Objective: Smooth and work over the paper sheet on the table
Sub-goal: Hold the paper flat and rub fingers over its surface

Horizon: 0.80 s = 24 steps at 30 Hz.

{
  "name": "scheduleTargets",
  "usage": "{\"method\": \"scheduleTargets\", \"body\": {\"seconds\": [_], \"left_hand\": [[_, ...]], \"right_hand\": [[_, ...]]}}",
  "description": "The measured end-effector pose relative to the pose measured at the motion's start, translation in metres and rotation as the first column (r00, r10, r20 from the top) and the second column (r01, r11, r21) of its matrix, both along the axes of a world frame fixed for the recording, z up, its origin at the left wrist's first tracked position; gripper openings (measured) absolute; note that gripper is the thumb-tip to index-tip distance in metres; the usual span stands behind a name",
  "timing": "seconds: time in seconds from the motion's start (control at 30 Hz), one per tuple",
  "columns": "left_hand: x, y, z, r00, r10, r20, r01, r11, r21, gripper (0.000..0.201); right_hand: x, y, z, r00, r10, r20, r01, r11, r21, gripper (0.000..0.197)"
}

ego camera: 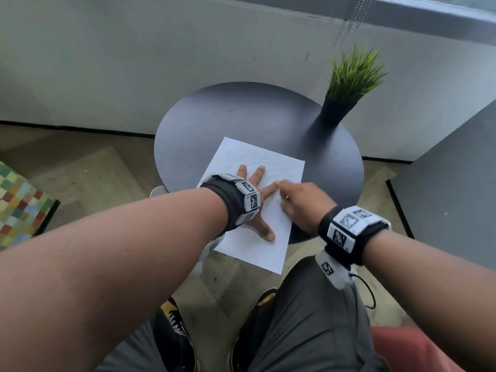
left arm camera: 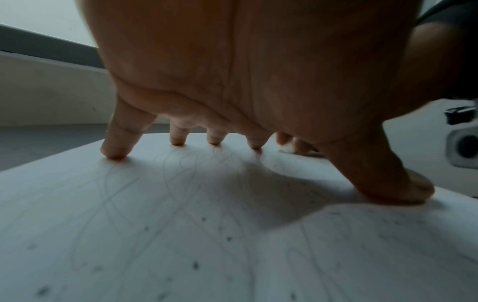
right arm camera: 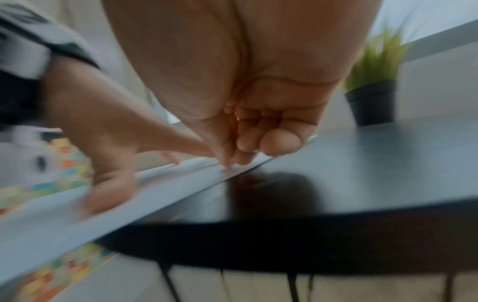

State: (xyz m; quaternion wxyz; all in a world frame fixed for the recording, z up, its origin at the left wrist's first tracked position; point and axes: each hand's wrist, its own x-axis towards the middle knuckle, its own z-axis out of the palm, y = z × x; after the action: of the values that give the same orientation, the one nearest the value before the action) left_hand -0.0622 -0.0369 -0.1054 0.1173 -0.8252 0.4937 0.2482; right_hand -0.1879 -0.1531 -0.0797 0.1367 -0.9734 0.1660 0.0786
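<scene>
A white paper sheet (ego camera: 255, 248) with faint pencil lines lies on the round dark table (ego camera: 241, 116), and its near end hangs over the table's edge. My left hand (ego camera: 264, 210) rests spread on the sheet. In the left wrist view its straight fingertips (left arm camera: 115, 152) and thumb press on the paper (left arm camera: 181, 224). My right hand (ego camera: 300, 202) sits by the sheet's right edge, next to the left index finger. Its fingers are curled, with their tips down on the paper (right arm camera: 155, 194). A small white piece (left arm camera: 286, 148) shows between those fingers. The right wrist view is blurred.
A potted green grass plant (ego camera: 351, 76) stands at the table's far right. A grey cabinet (ego camera: 456, 183) is to the right, and a multicoloured chequered seat (ego camera: 18, 200) to the left. My knees and shoes are below the table's near edge.
</scene>
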Motion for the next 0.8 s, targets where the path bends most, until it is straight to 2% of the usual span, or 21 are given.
{"method": "scheduleTargets", "body": {"seconds": [0.07,0.13,0.17,0.23,0.27,0.3,0.37,0.43,0.47,0.5,0.6,0.63,0.7,0.77,0.8], "left_hand": [[0.0,-0.001,-0.001,1.0,-0.01,0.01,0.01,1.0,0.01,0.146],[-0.001,-0.003,0.0,1.0,-0.014,0.019,0.013,1.0,0.018,0.146],[-0.002,-0.004,0.001,1.0,-0.007,0.015,0.007,1.0,0.013,0.145],[-0.004,-0.003,0.004,1.0,0.007,0.005,-0.007,1.0,0.008,0.139],[-0.005,-0.003,0.004,1.0,0.012,0.0,-0.012,1.0,0.009,0.138],[-0.006,-0.003,0.005,1.0,0.016,-0.004,-0.016,1.0,0.01,0.137],[-0.006,-0.004,0.005,1.0,0.013,-0.002,-0.013,1.0,0.017,0.136],[-0.006,-0.005,0.006,1.0,-0.003,0.018,0.002,0.999,0.038,0.136],[-0.006,-0.005,0.007,1.0,0.001,0.016,-0.001,0.999,0.04,0.136],[-0.007,-0.005,0.007,1.0,0.005,0.012,-0.006,0.999,0.034,0.136],[-0.008,-0.005,0.006,1.0,0.015,0.015,-0.015,1.0,0.011,0.136],[-0.008,-0.004,0.005,1.0,0.015,0.019,-0.015,1.0,0.015,0.137],[-0.007,-0.005,0.005,1.0,0.015,0.007,-0.015,1.0,0.014,0.138],[-0.007,-0.006,0.005,1.0,0.008,0.007,-0.009,1.0,0.024,0.14],[-0.007,-0.006,0.005,1.0,0.006,0.008,-0.006,0.999,0.031,0.14]], "right_hand": [[-0.009,0.018,0.0,0.97,0.236,-0.056,-0.23,0.968,0.103,0.007],[-0.011,0.01,0.005,0.953,0.279,-0.12,-0.261,0.954,0.151,0.006],[-0.008,0.0,0.005,0.969,0.212,-0.13,-0.197,0.974,0.115,0.007],[-0.005,-0.019,0.005,0.995,-0.043,-0.091,0.045,0.999,0.021,0.01],[-0.005,-0.023,0.004,0.991,-0.121,-0.061,0.12,0.993,-0.016,0.011],[-0.007,-0.02,0.002,0.992,-0.121,-0.038,0.119,0.992,-0.039,0.011],[-0.013,0.0,-0.001,0.999,0.029,-0.028,-0.029,1.0,0.006,0.004],[-0.023,0.015,0.001,0.969,0.233,-0.078,-0.224,0.968,0.11,0.006],[-0.024,0.012,0.003,0.956,0.276,-0.104,-0.261,0.956,0.138,0.007],[-0.023,0.004,0.004,0.96,0.261,-0.104,-0.247,0.96,0.132,0.008],[-0.017,-0.023,0.004,0.998,0.001,-0.069,0.001,1.0,0.026,0.015],[-0.016,-0.023,0.003,0.997,-0.04,-0.065,0.039,0.999,-0.005,0.015],[-0.017,-0.006,0.0,0.998,0.051,-0.045,-0.051,0.999,0.012,0.008],[-0.023,0.015,-0.002,0.968,0.242,-0.06,-0.235,0.967,0.102,0.011],[-0.025,0.015,-0.002,0.957,0.28,-0.075,-0.268,0.953,0.145,0.012]]}}
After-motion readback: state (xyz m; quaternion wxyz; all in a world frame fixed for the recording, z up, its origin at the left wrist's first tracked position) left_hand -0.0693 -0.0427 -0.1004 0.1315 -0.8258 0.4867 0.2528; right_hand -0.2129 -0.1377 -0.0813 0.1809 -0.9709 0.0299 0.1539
